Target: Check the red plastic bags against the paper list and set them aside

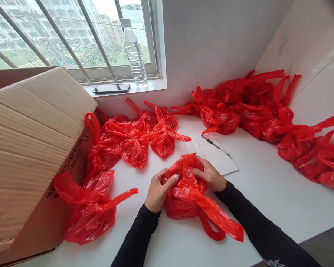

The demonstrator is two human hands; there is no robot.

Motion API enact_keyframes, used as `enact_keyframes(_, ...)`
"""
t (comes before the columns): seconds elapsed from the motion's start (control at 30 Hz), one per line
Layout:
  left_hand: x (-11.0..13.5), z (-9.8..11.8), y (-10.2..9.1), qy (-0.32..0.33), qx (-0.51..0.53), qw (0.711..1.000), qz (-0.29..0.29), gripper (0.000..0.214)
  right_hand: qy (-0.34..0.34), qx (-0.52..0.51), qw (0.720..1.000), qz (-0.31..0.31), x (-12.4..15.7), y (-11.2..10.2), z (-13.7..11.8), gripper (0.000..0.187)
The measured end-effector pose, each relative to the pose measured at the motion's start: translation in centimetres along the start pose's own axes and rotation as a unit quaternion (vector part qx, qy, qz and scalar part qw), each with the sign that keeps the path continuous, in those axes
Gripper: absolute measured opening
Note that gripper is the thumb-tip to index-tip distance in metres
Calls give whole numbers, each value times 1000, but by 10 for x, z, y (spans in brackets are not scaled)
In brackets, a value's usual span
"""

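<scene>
Two hands are pressed around one red plastic bag (180,202) over the worktop (267,185): the left hand (159,189) clasps it at its 10 o'clock, thumb laid on top, the right hand (211,174) at its 2 o'clock. A long handle trails toward 4. Around that bag, a paper sheet (217,159) carrying a pen (215,145) lies at 1 o'clock, tied bags (135,146) cluster at 11, a long row of bags (272,128) runs from 1 to 3, and a lone bag (90,218) sits at 9 beside a cardboard box (36,122)
</scene>
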State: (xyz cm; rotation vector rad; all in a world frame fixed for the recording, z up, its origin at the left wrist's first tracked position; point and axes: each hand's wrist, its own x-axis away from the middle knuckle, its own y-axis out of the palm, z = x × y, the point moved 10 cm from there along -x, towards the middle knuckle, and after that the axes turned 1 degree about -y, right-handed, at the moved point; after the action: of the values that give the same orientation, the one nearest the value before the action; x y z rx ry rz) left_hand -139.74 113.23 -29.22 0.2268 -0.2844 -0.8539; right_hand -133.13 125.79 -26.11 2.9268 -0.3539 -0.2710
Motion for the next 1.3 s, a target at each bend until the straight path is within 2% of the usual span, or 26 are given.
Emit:
enact_keyframes(0.07, 0, -1, 0, -2, -4, 1000, 0, 27, 5, 8, 1000, -29, 1, 5, 0, 45)
enact_keyframes(0.13, -1, -2, 1, -2, -3, 1000, -2, 29, 4, 10, 999, -35, 1, 4, 1, 43)
enact_keyframes(0.27, -2, -6, 2, 2, -5, 1000, -2, 29, 3, 9, 1000, 2, 1, -3, 8, 28)
enact_keyframes(0.47, -4, -8, -6, -5, 23, 999, 28, 26, 15, -44, 997, 61, 0, -10, 12, 27)
enact_keyframes(0.6, -3, -3, -2, -12, 49, 999, 1, 24, 9, -61, 994, 88, 1, -15, 12, 19)
enact_keyframes(0.7, -3, -3, 0, -24, 52, 998, -5, 22, 19, -70, 994, 84, 0, -16, 15, 15)
enact_keyframes(0.83, -3, -5, -6, -20, 51, 998, 32, 16, 22, -75, 994, 74, 0, -14, 14, 27)
enact_keyframes(0.93, -3, -5, -12, -7, 55, 996, 64, 18, 32, -66, 996, 54, 0, -10, 12, 26)
enact_keyframes(1.03, -4, -4, -13, 2, 54, 996, 71, 20, 27, -20, 999, 33, 0, -7, 8, 33)
enact_keyframes(1.17, -3, -1, -10, 10, 36, 998, 56, 20, 3, 26, 999, 37, 0, -9, 4, 38)
enact_keyframes(1.3, -1, 4, 3, 4, -38, 999, -7, 24, 8, -3, 998, 57, 1, -12, 10, 31)
